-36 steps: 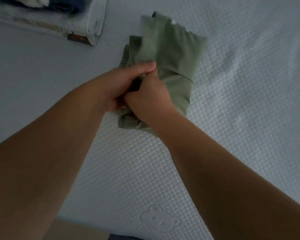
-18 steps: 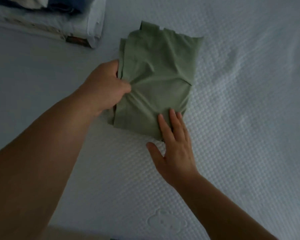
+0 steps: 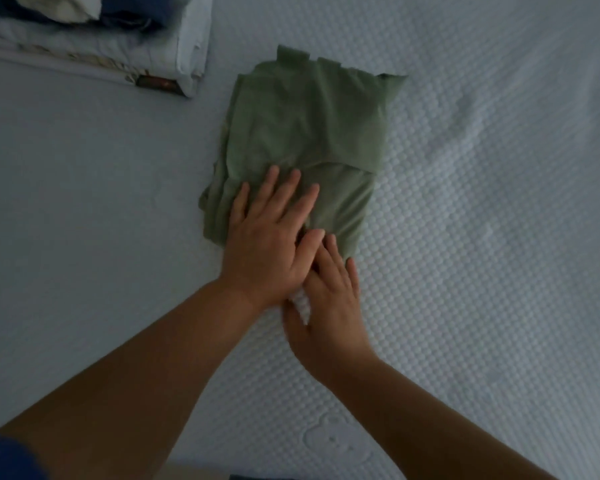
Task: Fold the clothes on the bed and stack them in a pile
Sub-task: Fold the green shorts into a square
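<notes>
The folded green garment (image 3: 305, 140) lies flat on the white bed (image 3: 482, 237). The left hand (image 3: 267, 244) is spread open, palm down, pressing its near edge. The right hand (image 3: 329, 306), also open and flat, sits just beside, fingertips under the left thumb.

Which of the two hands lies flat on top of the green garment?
The left hand, its fingers spread over the green garment. The right hand lies mostly on the bed, only fingertips at the near edge.

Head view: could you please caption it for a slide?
Both hands, left hand and right hand, flat on folded green garment on bed.
</notes>
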